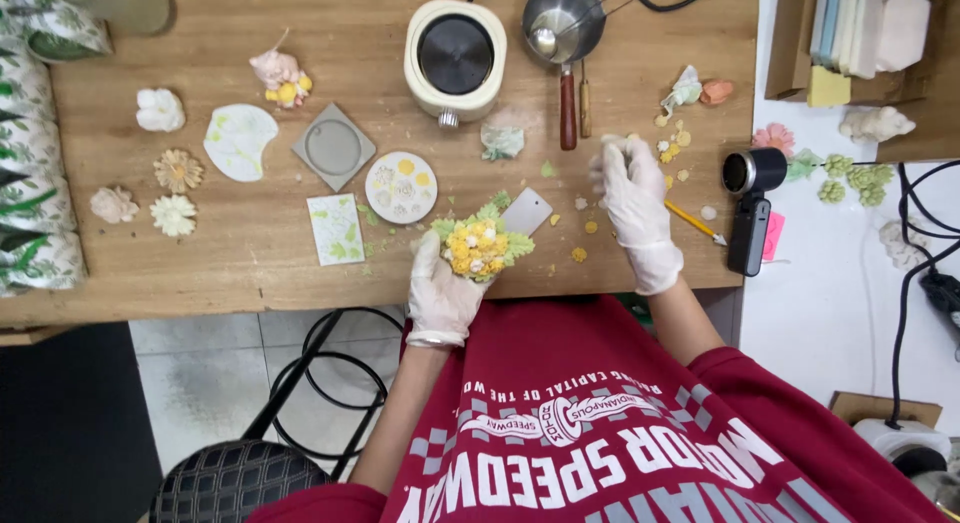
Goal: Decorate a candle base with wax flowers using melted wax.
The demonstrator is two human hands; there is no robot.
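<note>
A: What does the left hand (440, 293) carry?

B: Gloved in white, its grip is closed around the base of a flower cluster (480, 245), yellow blossoms ringed by green leaves, held just above the near edge of the wooden table (250, 253).

A: And the right hand (632, 198)?

B: Also gloved, raised over the table to the right of the cluster. Its fingertips (612, 151) are pinched together near the top; whether a small piece lies between them cannot be told.

A: What lies between the hands?

B: A pale flat scraper (526, 212) just beside the cluster, with yellow crumbs (579, 254) scattered on the wood.

A: Other items on the table?

B: A cream melting pot (455, 58) with a dark well at the far edge; beside it a metal ladle (565, 28) with a wooden handle. Left of centre, a round palette (401, 187) with yellow dabs, a grey square coaster (333, 147) and a green-speckled card (336, 229). Farther left, separate finished flowers (178, 170). A yellow pencil (695, 223) rests near the right wrist, and a black camera (752, 208) stands at the table's right edge.
</note>
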